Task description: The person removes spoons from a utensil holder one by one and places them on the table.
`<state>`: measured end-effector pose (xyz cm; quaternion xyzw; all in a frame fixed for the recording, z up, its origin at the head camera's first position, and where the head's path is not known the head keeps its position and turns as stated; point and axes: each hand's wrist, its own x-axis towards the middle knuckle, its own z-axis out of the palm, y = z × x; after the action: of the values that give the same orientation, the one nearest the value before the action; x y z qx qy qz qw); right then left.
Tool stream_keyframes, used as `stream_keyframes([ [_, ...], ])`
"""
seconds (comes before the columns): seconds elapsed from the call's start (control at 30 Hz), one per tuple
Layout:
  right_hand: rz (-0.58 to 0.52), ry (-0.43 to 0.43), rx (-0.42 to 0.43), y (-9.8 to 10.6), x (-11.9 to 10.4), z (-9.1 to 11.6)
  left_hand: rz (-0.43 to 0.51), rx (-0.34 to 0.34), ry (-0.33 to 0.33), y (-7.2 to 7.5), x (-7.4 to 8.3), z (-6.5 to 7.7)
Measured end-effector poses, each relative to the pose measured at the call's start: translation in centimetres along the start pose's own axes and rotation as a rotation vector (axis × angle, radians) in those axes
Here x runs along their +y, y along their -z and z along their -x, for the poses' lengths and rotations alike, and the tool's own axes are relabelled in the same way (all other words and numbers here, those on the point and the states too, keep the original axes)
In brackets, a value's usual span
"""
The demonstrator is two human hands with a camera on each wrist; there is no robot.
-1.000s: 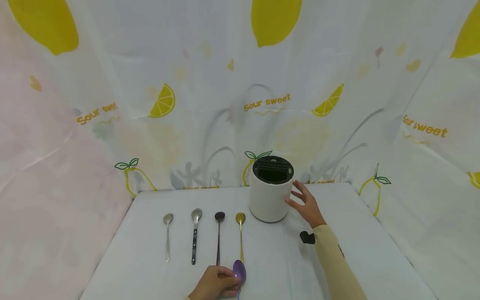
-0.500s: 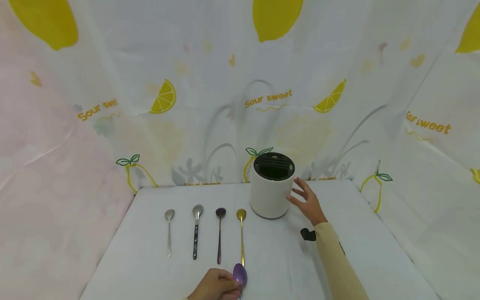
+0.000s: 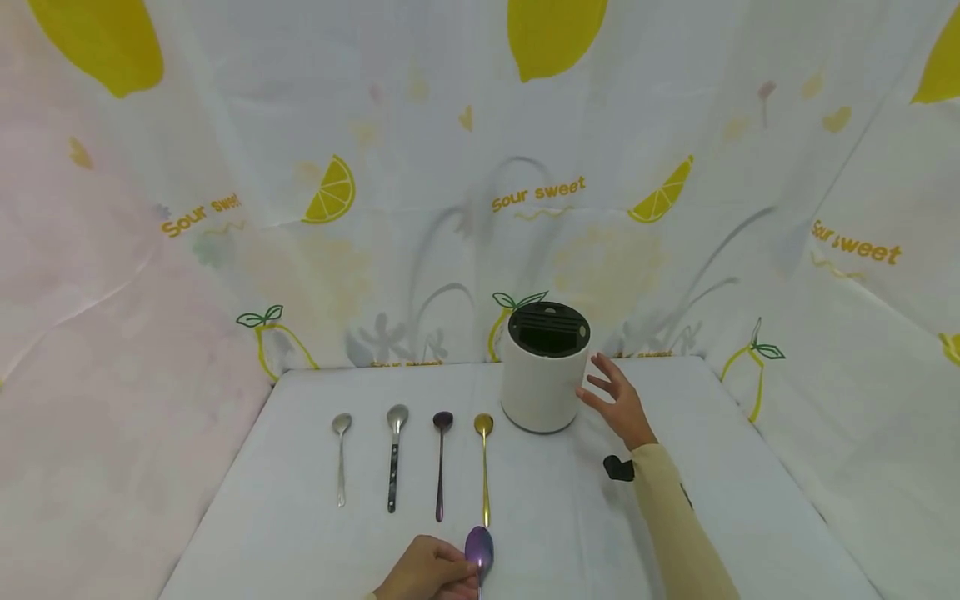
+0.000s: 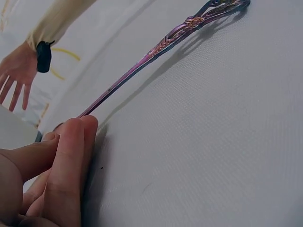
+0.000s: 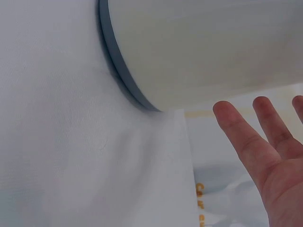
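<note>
My left hand [image 3: 427, 571] pinches a purple spoon [image 3: 479, 547] near its bowl, at the front of the table in the head view. In the left wrist view the ornate handle of that spoon [image 4: 147, 59] runs up and away from the fingers, close over the white cloth. My right hand [image 3: 619, 410] is spread beside a white cylindrical holder [image 3: 542, 392] with a black slotted top. In the right wrist view the right hand's fingers [image 5: 246, 146] are extended just off the holder's side, holding nothing.
Left of the holder lie several spoons in a row: a small silver spoon [image 3: 341, 454], a spoon with a dark riveted handle [image 3: 393, 467], a dark spoon [image 3: 441, 467] and a gold spoon [image 3: 485, 467]. A lemon-print curtain [image 3: 420, 275] stands behind the table.
The left hand and purple spoon have drawn slightly toward the front edge, uncovering the dark and gold handle ends. The right hand has barely moved; the view has tilted a little.
</note>
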<state>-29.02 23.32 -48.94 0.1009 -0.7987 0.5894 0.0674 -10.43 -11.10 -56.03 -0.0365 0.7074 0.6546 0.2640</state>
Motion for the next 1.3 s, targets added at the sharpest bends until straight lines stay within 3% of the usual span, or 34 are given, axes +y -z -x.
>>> stream_keyframes([
  [0.27, -0.011, -0.022, -0.005, -0.2, -0.1, 0.4, -0.041, -0.009, 0.021, -0.1, -0.3, 0.2],
  [1.0, 0.024, -0.005, -0.005, 0.1, 0.3, 0.1, -0.015, -0.040, -0.057, 0.4, -0.2, 0.3],
  [1.3, 0.051, -0.019, -0.008, 0.8, 0.2, 0.3, -0.041, -0.006, 0.013, 1.7, 0.2, 0.4],
])
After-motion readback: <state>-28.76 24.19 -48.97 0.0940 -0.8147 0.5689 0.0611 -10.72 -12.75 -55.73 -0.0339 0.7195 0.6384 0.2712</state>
